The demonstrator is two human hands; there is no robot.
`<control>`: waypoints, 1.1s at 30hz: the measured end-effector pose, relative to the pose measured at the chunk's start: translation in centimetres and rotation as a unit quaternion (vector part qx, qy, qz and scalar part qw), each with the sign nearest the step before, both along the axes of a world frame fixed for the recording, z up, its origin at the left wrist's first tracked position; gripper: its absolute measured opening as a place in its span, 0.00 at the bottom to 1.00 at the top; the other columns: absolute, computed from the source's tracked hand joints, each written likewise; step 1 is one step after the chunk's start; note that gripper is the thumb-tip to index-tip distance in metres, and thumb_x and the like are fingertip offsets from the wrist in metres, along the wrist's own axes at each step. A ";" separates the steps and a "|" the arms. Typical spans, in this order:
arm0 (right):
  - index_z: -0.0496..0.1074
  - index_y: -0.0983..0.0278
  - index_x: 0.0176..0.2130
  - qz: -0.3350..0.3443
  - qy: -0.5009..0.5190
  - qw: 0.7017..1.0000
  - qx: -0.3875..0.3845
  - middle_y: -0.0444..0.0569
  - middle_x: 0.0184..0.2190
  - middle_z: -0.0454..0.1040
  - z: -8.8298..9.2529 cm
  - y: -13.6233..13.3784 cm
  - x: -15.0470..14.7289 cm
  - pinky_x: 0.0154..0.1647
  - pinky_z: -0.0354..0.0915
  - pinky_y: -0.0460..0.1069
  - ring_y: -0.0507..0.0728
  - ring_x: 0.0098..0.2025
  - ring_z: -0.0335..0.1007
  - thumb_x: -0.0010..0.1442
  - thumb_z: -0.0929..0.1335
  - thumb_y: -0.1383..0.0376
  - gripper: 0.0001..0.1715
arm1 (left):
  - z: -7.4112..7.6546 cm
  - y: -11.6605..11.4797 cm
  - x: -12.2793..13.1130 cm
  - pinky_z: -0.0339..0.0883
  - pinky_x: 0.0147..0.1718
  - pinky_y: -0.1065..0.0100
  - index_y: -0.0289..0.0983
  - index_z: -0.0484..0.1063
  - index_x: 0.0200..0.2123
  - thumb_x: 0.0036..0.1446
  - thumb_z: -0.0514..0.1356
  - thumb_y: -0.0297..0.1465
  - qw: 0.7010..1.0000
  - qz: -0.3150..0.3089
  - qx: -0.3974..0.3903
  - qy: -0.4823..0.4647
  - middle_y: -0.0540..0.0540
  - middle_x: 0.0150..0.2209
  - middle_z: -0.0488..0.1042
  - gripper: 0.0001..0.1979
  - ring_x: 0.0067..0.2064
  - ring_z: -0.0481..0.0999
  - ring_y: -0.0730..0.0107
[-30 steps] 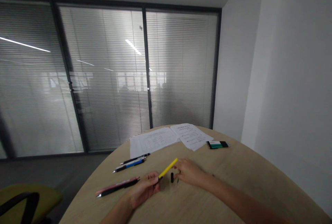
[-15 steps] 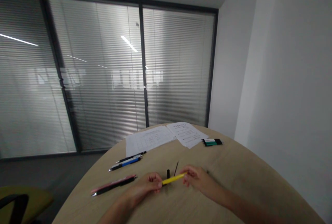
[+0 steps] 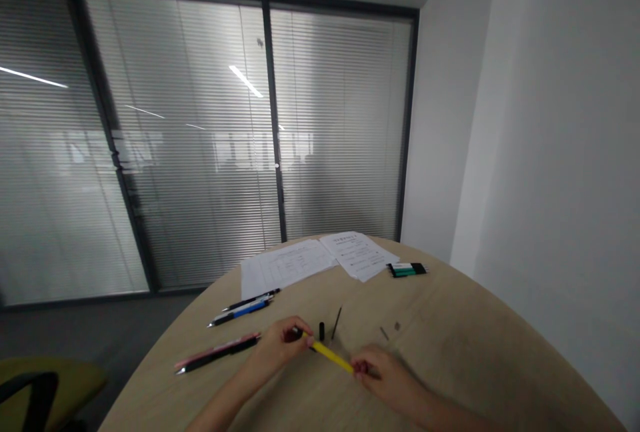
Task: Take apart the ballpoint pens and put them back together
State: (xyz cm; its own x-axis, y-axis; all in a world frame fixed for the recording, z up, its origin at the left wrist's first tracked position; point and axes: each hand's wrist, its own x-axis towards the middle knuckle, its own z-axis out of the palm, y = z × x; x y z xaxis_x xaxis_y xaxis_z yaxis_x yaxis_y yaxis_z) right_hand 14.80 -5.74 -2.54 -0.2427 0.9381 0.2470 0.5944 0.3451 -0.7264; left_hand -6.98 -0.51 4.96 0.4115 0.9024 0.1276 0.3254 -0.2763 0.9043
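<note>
A yellow pen barrel (image 3: 331,355) spans the space between my hands, its right end lower in view. My left hand (image 3: 284,344) pinches its upper left end, where a dark part shows at the fingers. The other end sits in the closed fingers of my right hand (image 3: 383,373). Just beyond the barrel, a short black tube (image 3: 321,331) and a thin dark pen refill (image 3: 337,323) are on the table. Farther right lie a small spring-like piece (image 3: 384,333) and a tiny brownish part (image 3: 397,327), too small to make out.
On the round wooden table (image 3: 450,352), a pink and black pair of pens (image 3: 220,353) lies left of my hands. Behind it are blue and black pens (image 3: 245,309). Printed sheets (image 3: 290,265) and a green, white and black pen bundle (image 3: 407,270) lie farther back. A chair (image 3: 60,379) stands left.
The barrel's slant has reversed: my left hand rose and my right hand came lower and nearer. The spring-like piece beyond my right hand is now uncovered.
</note>
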 end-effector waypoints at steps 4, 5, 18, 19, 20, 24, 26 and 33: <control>0.72 0.62 0.29 0.029 -0.033 0.998 0.044 0.45 0.28 0.71 0.3 -0.2 0.2 0.35 0.60 0.45 0.52 0.34 0.65 0.47 0.64 0.74 0.11 | 0.6 -0.8 0.5 0.51 0.20 0.74 0.36 0.73 0.20 0.38 0.62 0.31 0.998 0.025 0.056 0.018 0.55 0.15 0.64 0.04 0.20 0.58 0.76; 0.72 0.61 0.29 0.038 -0.038 0.997 0.052 0.45 0.28 0.71 0.4 -0.3 0.2 0.36 0.60 0.45 0.52 0.34 0.65 0.47 0.64 0.74 0.11 | 0.7 -1.1 0.7 0.51 0.20 0.74 0.37 0.73 0.20 0.38 0.62 0.30 0.997 0.029 0.062 0.017 0.55 0.15 0.64 0.03 0.20 0.59 0.75; 0.73 0.62 0.32 0.061 -0.048 0.992 0.095 0.46 0.31 0.69 0.3 -0.6 0.1 0.38 0.59 0.44 0.51 0.36 0.64 0.46 0.59 0.78 0.19 | 0.8 -2.8 1.6 0.55 0.23 0.73 0.38 0.75 0.22 0.39 0.62 0.29 0.994 0.011 0.107 0.026 0.51 0.20 0.69 0.02 0.23 0.65 0.71; 0.72 0.62 0.32 0.063 -0.047 0.992 0.096 0.47 0.32 0.69 0.4 -0.6 0.1 0.38 0.59 0.44 0.51 0.37 0.64 0.46 0.60 0.78 0.19 | 0.9 -2.8 1.6 0.55 0.23 0.73 0.38 0.75 0.22 0.39 0.62 0.29 0.994 0.011 0.107 0.023 0.51 0.20 0.69 0.02 0.23 0.65 0.71; 0.72 0.62 0.32 0.065 -0.045 0.992 0.094 0.47 0.32 0.69 0.4 -0.6 0.1 0.38 0.59 0.44 0.51 0.37 0.64 0.45 0.60 0.78 0.18 | 1.0 -2.9 1.6 0.55 0.22 0.73 0.38 0.75 0.22 0.39 0.62 0.29 0.994 0.011 0.107 0.019 0.51 0.20 0.69 0.02 0.23 0.65 0.71; 0.71 0.63 0.31 0.067 -0.023 0.995 0.066 0.47 0.34 0.68 0.3 -0.6 0.1 0.38 0.60 0.44 0.51 0.37 0.64 0.45 0.64 0.75 0.12 | 1.2 -2.9 1.5 0.55 0.23 0.73 0.39 0.75 0.21 0.38 0.63 0.29 0.995 0.024 0.094 -0.016 0.51 0.19 0.69 0.02 0.23 0.64 0.71; 0.70 0.63 0.29 0.059 -0.009 0.997 0.056 0.46 0.34 0.67 0.2 -0.5 0.1 0.38 0.60 0.44 0.51 0.37 0.64 0.45 0.65 0.74 0.09 | 1.4 -2.8 1.5 0.55 0.23 0.72 0.38 0.75 0.20 0.37 0.63 0.29 0.995 0.034 0.084 -0.035 0.51 0.19 0.69 0.02 0.23 0.64 0.71; 0.68 0.63 0.27 -0.049 -0.004 0.998 0.026 0.45 0.30 0.66 0.2 0.2 0.7 0.31 0.61 0.43 0.50 0.32 0.64 0.48 0.65 0.74 0.07 | 1.0 -1.3 0.8 0.48 0.17 0.74 0.37 0.71 0.21 0.34 0.64 0.37 0.987 0.099 -0.008 -0.126 0.56 0.13 0.61 0.10 0.17 0.56 0.77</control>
